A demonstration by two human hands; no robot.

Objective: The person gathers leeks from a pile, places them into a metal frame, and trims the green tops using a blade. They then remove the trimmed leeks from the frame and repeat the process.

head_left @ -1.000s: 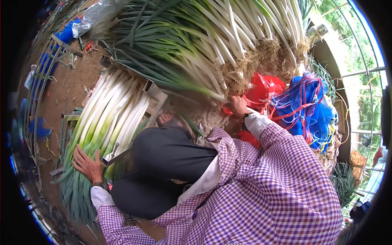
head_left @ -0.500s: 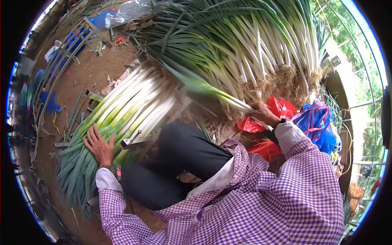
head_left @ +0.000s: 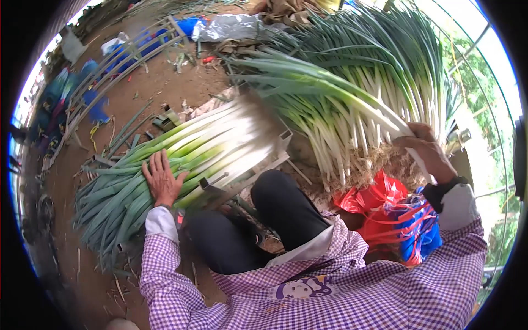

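Note:
My left hand lies flat with fingers spread on the green leaves of a trimmed pile of long green onions. Their white stalks point up and to the right, resting in a metal frame in front of my knees. On the right, my right hand is closed around the white ends of a few green onions. Their leaves stretch up and left, over a big heap of unpeeled green onions with brown roots.
Red plastic bags and blue and red plastic strings lie below my right hand. A bent bamboo rack stands at the left. Silver sheeting lies at the back on the dirt floor.
My right hand has swung up and to the right with the green onions, lifting them over the heap. My left hand stays on the pile's leaves. The view has shifted.

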